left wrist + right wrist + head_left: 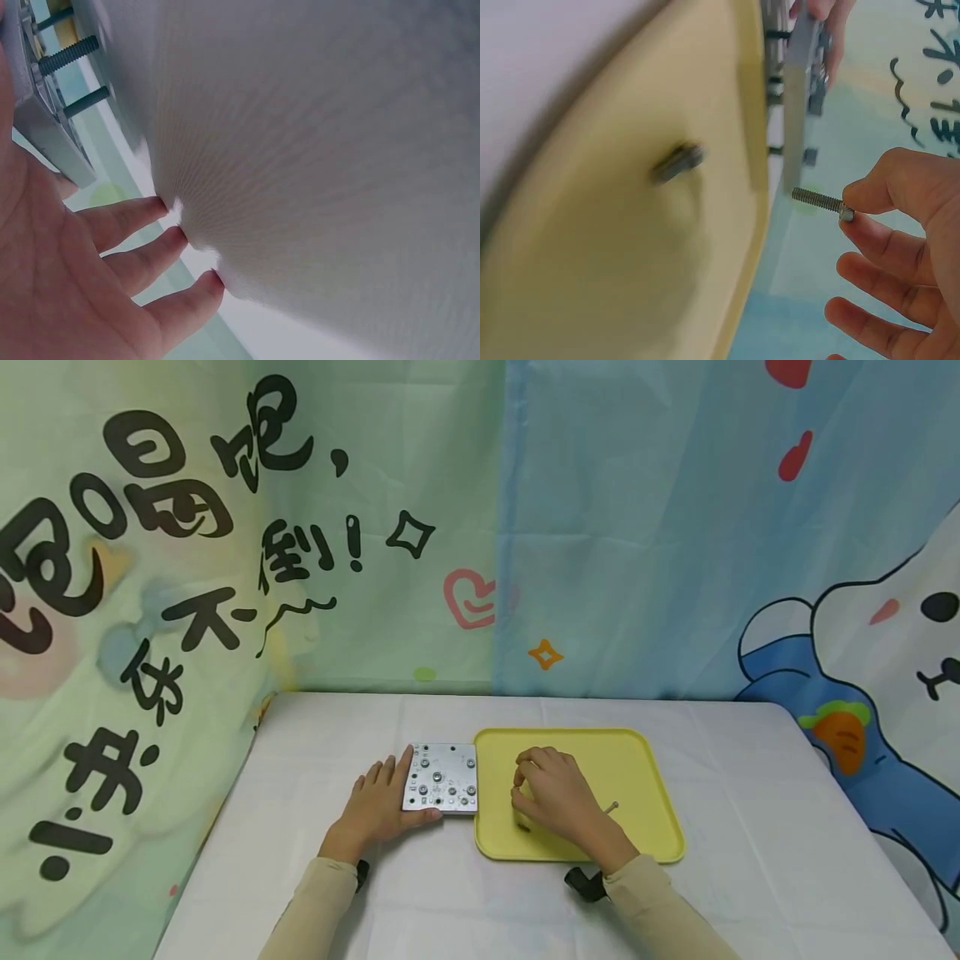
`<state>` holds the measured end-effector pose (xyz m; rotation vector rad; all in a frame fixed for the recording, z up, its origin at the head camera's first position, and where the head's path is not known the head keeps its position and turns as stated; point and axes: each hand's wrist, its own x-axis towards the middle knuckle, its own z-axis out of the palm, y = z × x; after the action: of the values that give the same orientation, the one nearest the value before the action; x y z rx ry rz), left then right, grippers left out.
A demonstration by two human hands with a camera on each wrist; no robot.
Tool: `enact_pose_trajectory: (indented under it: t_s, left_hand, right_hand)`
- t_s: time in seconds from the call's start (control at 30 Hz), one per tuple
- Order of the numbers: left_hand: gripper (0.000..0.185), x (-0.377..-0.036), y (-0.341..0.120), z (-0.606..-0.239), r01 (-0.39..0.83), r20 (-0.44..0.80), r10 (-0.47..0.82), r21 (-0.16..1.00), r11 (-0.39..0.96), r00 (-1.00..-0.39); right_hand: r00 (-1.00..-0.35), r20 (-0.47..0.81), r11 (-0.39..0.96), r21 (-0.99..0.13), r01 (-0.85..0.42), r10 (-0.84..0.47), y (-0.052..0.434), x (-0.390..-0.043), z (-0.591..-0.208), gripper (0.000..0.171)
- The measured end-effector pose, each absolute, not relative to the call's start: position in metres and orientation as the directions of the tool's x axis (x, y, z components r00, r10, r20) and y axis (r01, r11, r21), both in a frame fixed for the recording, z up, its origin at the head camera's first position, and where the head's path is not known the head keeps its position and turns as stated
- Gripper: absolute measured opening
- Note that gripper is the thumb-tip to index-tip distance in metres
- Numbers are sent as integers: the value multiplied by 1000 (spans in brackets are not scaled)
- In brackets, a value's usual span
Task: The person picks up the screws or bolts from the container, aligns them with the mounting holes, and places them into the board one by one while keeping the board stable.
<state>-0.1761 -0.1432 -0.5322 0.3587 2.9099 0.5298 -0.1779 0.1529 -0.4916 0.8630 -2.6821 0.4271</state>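
My left hand [381, 802] lies at the lower-left corner of a silver metal plate [452, 768], index finger along its left edge and thumb along the near edge. Its other fingertips press on the white cloth in the left wrist view. Bolts stand in the plate, and their threaded shanks [69, 56] stick out underneath. Over the yellow tray [637, 760], my right hand [555, 795] pinches a bolt [817, 199] by its head between thumb and index finger. That bolt is hidden in the head view. Below the hand, another bolt [679, 161] lies on the tray, blurred.
One more bolt [611, 807] lies in the tray, right of my right wrist. The tray's left rim meets the plate's right edge. White cloth [315, 760] covers the table, and printed curtains [390, 635] hang behind it.
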Motion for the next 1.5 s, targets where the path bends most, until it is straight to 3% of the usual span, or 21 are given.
enact_pose_trajectory:
  t_s: [0.5, 0.7, 1.27, 1.5]
  left_hand:
    - [113, -176, -145, -533, 221, -98, 272, 362, 906, -957]
    - [113, -177, -145, -533, 222, -100, 273, 357, 907, -957]
    - [112, -179, -146, -535, 225, -90, 270, 345, 911, -958]
    - [113, -179, -146, -536, 219, -99, 267, 341, 914, -959]
  right_hand:
    - [-688, 320, 664, -199, -721, -651, 80, -193, -480, 7]
    - [-690, 270, 650, -231, -724, -672, 66, -194, -481, 6]
    - [-673, 260, 650, -178, -738, -693, 61, -194, -492, 8]
    - [-696, 239, 673, -182, -717, -677, 65, -192, -488, 6]
